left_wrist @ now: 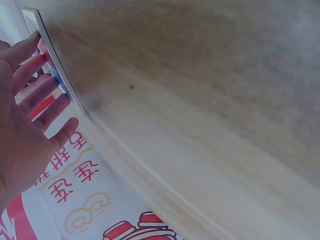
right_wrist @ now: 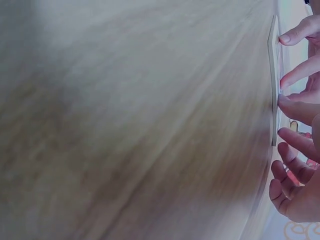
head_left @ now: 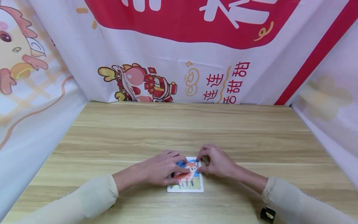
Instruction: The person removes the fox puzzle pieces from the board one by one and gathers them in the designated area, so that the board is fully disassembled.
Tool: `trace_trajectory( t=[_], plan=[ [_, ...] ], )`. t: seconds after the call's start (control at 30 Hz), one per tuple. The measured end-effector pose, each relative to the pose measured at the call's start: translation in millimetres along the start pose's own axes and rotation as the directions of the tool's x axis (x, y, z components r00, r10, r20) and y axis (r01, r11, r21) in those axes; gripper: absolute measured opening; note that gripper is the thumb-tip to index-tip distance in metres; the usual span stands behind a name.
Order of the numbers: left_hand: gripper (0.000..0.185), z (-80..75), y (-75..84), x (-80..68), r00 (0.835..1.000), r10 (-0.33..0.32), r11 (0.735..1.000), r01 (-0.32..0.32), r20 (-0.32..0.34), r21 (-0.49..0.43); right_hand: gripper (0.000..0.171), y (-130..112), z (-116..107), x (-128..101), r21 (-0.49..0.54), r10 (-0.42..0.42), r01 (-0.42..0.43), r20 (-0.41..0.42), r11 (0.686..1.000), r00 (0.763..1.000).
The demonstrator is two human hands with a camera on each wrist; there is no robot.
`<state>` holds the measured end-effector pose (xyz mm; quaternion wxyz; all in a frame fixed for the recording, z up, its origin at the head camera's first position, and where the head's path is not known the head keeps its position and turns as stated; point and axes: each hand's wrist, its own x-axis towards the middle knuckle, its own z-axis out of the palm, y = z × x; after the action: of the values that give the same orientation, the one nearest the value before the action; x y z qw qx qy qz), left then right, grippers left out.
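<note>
Two hands flanked the fox puzzle (head_left: pixel 193 180), which lay flat on the desk (head_left: pixel 134 124), its longer axis apparently running away from the person. The left hand (head_left: pixel 165 168) was nearer, fingers spread across the puzzle's left part; the right hand (head_left: pixel 216 161) set bent thumb and forefinger, apart, at the upper right edge, though whether they pinched a piece I could not tell. No brand was legible; the backdrop cloth (head_left: pixel 179 71) read "连连" and "甜甜".

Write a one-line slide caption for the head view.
A left hand and right hand touch a flat, white-bordered orange-fox jigsaw puzzle on a pale wood-grain table.
</note>
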<state>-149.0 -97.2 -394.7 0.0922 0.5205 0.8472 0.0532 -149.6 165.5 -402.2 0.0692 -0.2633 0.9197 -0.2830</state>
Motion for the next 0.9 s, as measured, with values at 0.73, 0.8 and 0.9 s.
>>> trace_trajectory(
  t=[0.73,0.8,0.9],
  plan=[
    [0.048,-2.2,1.9,1.7,1.000,0.012,0.998,-0.013,0.015,0.058,0.025,-17,2,-2,-0.044,0.057,-0.059,-0.044,0.997,0.997],
    [0.048,-3.1,2.2,1.8,1.000,0.012,0.998,-0.013,0.015,0.062,0.026,-17,2,-2,-0.047,0.052,-0.054,-0.052,0.997,0.997],
    [0.049,-4.3,2.9,2.1,1.000,0.011,0.998,-0.012,0.015,0.063,0.028,-16,3,-1,-0.049,0.060,-0.063,-0.059,0.997,0.996]
  ],
)
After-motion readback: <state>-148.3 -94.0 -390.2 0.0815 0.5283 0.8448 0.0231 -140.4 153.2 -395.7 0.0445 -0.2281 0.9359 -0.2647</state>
